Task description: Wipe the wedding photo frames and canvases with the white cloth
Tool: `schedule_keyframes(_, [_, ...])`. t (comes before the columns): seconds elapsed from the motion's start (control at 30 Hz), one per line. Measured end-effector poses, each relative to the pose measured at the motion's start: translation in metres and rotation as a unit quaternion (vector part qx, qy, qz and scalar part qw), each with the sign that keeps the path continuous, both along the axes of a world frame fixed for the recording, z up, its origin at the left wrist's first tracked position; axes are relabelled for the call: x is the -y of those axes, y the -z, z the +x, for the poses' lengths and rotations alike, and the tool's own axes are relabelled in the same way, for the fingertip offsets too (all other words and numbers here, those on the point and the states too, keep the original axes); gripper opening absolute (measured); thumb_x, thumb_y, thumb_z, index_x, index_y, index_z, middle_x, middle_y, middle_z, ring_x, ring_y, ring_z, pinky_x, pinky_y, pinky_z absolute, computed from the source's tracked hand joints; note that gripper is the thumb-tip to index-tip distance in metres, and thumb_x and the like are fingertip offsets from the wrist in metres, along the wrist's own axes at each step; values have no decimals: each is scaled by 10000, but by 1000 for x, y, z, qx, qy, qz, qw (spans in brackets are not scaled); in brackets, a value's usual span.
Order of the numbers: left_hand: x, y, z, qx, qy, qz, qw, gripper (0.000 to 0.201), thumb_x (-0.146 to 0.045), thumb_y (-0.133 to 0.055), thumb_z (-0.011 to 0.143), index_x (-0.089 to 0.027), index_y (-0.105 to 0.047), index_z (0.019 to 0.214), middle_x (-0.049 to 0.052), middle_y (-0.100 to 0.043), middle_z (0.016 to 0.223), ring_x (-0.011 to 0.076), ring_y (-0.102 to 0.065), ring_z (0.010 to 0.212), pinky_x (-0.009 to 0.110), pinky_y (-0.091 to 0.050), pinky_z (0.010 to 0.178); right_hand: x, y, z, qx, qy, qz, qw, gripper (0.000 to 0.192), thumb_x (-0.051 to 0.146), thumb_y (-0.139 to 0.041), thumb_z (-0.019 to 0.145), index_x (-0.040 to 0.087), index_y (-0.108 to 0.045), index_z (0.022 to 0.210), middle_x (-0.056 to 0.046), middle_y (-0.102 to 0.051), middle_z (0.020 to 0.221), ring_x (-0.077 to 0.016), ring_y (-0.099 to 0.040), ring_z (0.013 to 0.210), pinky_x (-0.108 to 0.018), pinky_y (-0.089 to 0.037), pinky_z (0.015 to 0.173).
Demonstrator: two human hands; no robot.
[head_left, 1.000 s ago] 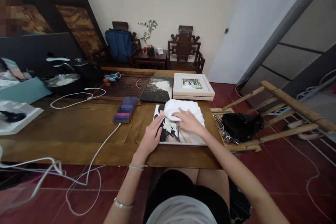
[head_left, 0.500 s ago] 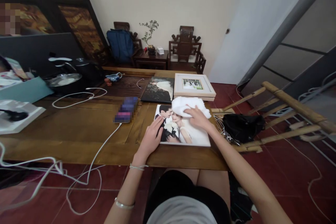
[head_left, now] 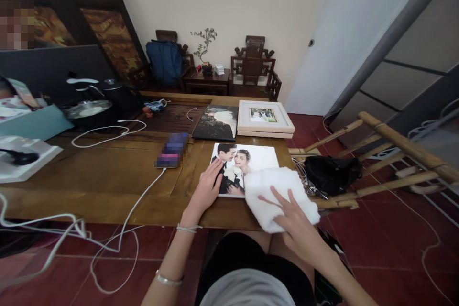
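Note:
A wedding photo panel [head_left: 231,172] lies face up near the table's front edge. My left hand [head_left: 208,184] rests flat along the panel's left side, fingers stretched out over its edge. A folded white towel [head_left: 265,184] covers the panel's lower right part and hangs past the table edge. My right hand [head_left: 292,217] is on the towel with fingers spread over the top, holding it; the thumb is partly hidden in the cloth.
Behind the panel are a dark photo panel [head_left: 217,122] and a stack of pale frames [head_left: 265,117]. To the left lies a phone [head_left: 172,150] on a white cable [head_left: 143,201]. A bamboo rack [head_left: 394,143] with a black bag [head_left: 333,174] stands at the right.
My right hand has drawn the white towel from the panel's upper right toward me, past its lower right corner. My left hand has stayed in place.

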State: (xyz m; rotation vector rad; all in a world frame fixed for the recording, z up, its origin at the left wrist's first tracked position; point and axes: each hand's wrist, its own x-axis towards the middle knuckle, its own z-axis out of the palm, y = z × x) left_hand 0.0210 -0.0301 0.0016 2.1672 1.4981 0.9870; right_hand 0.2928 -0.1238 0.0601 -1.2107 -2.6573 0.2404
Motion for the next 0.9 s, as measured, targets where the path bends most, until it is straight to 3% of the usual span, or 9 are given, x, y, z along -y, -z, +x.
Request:
schedule_keyframes(0.1, [0,-1,0,-3,2,-6,1000,419,-255,-323,938,-184,-416,1341,114,-398,1431,207,-301,1355,456,-280,1085,5,-3,2,-8,-22,-26,999,471,-88,-316,493,177,-600,761,-58,-449,1391,-247,-114,1389,-626,-76,1091])
schedule_keyframes(0.2, [0,-1,-1,-2,4,-4,1000,418,-255,-326,938,-181,-418,1339,114,-402,1428,206,-300,1356,456,-281,1085,-10,-1,7,-32,-14,-27,999,494,-78,-321,512,178,-612,818,-85,-387,1429,-228,-188,1375,-585,-86,1107])
schedule_keyframes(0.43, [0,0,-2,-10,10,4,1000,422,-248,-323,939,-184,-407,1347,107,-404,1428,198,-296,1358,448,-291,1080,-77,10,17,-47,32,-17,998,523,-32,-368,548,150,-616,972,-174,-371,1421,-246,-281,1344,-552,-135,1100])
schedule_keyframes(0.7, [-2,3,-3,-6,15,3,1000,429,-228,-329,932,-211,-394,1356,91,-400,1433,197,-291,1360,458,-284,1078,-163,7,20,-50,88,-5,995,566,9,-380,582,167,-598,1080,-103,-590,1240,-284,-483,1205,-555,-217,1067])
schedule_keyframes(0.8, [-2,3,-3,-3,15,5,1000,429,-228,-326,933,-216,-392,1356,88,-398,1435,196,-292,1359,460,-281,1080,-181,4,17,-51,100,0,994,572,16,-379,600,175,-599,1103,-94,-628,1183,-280,-543,1134,-526,-231,1068])
schedule_keyframes(0.9, [-1,2,-3,-3,12,1,1000,423,-232,-321,936,-210,-398,1352,93,-400,1433,197,-297,1357,468,-281,1078,-177,3,13,-47,89,0,995,582,8,-367,610,176,-593,1119,-98,-617,1199,-280,-513,1170,-531,-220,1068])
